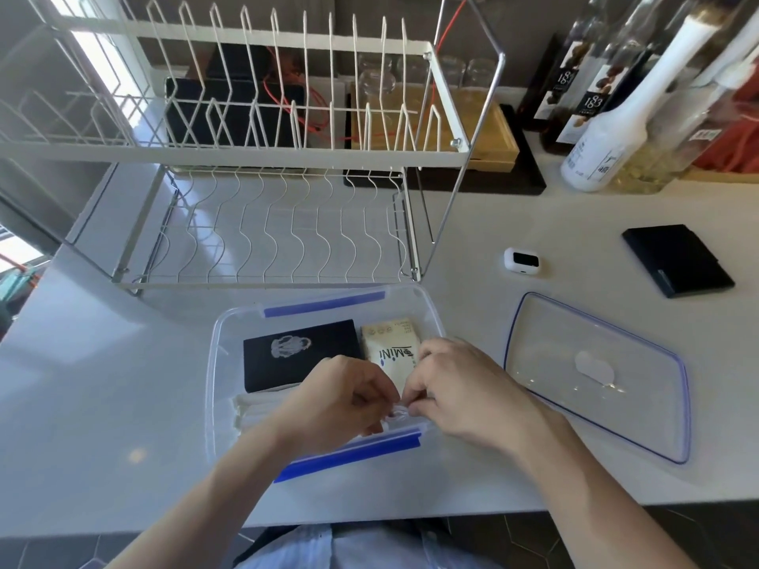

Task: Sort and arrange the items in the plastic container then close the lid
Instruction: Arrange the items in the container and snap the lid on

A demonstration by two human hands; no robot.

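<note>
Nearest, the person's 2 hands meet over the near edge of the plastic container (213, 363) on the white worktop (102, 404). The left hand (341, 398) and right hand (456, 388) both have fingers curled, pinching a small clear item (397, 413) between them; it looks light, thin and slippery, best held by its edges. Inside the container, a white folded cloth (250, 414) lies at the near left, a black box (300, 353) beyond it, and a beige packet (390, 342) just right of the box. The clear lid (595, 375) lies off to the right, stiff and light. Farther off stand a dish rack (263, 223) and a black wallet (677, 260).
</note>
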